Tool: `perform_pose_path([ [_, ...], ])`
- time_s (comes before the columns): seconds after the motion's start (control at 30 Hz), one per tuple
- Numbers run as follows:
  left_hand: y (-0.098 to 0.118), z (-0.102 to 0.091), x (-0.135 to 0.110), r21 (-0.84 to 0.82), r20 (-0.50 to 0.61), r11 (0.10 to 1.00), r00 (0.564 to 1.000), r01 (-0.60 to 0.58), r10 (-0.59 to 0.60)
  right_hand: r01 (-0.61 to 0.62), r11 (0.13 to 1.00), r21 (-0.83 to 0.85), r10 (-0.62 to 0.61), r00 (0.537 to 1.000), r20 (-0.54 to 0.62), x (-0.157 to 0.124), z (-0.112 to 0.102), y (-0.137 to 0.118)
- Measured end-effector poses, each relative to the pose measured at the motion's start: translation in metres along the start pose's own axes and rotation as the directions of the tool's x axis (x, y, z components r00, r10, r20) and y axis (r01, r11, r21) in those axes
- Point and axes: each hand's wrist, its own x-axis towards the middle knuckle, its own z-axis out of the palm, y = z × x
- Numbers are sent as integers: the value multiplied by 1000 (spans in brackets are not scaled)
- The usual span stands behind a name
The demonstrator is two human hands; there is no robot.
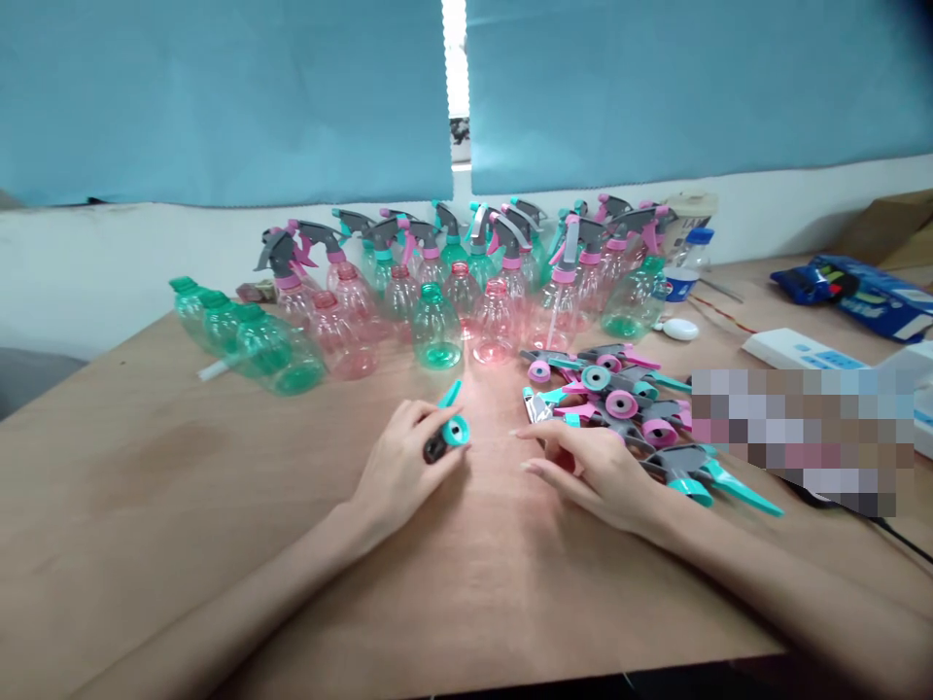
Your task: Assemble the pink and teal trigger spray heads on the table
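Note:
My left hand (408,460) is closed around a spray trigger head (457,429) with a teal collar and lever; its collar opening faces me. My right hand (594,467) hovers at the left edge of a pile of spray trigger heads (622,404), grey with pink or teal collars. Thumb and forefinger there are apart, and I see nothing between them. Beyond both hands stand a capless green bottle (437,331) and a capless pink bottle (496,329). Part of the pile is hidden behind my right hand.
Several bottles with sprayers fitted, such as a pink one (562,311), stand in rows at the back. Green bottles (259,342) cluster at left, beside a white tube (219,367). To the right are a water bottle (685,270), a power strip (802,352) and a blue packet (867,297).

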Motion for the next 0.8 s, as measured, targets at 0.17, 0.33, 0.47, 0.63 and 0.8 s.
perform_pose_path([
  [0.17,-31,-36,-8,194,-41,978,996,80,-74,18,997,-72,-23,997,-75,-1,2,3],
  [0.33,-48,-58,-19,273,-73,954,991,128,-112,45,992,-118,-55,995,-82,0,3,8],
  [0.47,-55,-62,-24,297,66,953,994,62,-85,5,992,-123,-23,990,-140,4,-4,15],
  [0.63,-43,-55,-17,238,104,971,994,7,-32,-130,986,-101,96,952,-292,10,-17,17],
  [0.8,3,-27,9,70,148,994,986,-82,71,-261,965,-16,239,908,-345,12,-18,15],
])
